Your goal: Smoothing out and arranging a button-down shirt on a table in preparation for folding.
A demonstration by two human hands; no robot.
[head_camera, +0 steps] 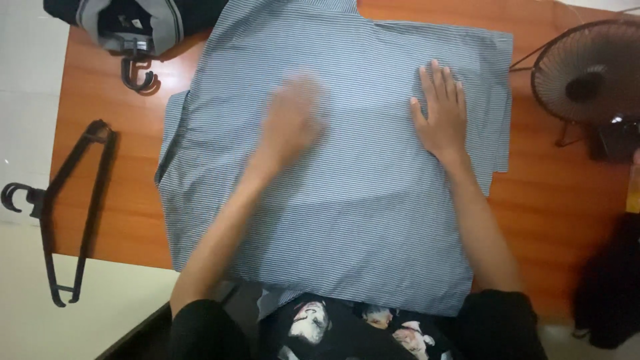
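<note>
Both hands, left hand (291, 120) blurred and right hand (441, 113) flat, press the striped shirt (347, 213) on the table (107, 213).

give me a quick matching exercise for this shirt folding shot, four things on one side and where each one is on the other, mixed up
Things:
1. striped shirt
2. black hanger
3. small fan
4. right hand

Places:
A. at the table's right edge, beside the shirt
B. flat on the shirt, fingers spread
C. spread across the middle of the wooden table
D. at the table's left edge, partly hanging off it

Pairs: 1-C, 2-D, 3-A, 4-B
</note>
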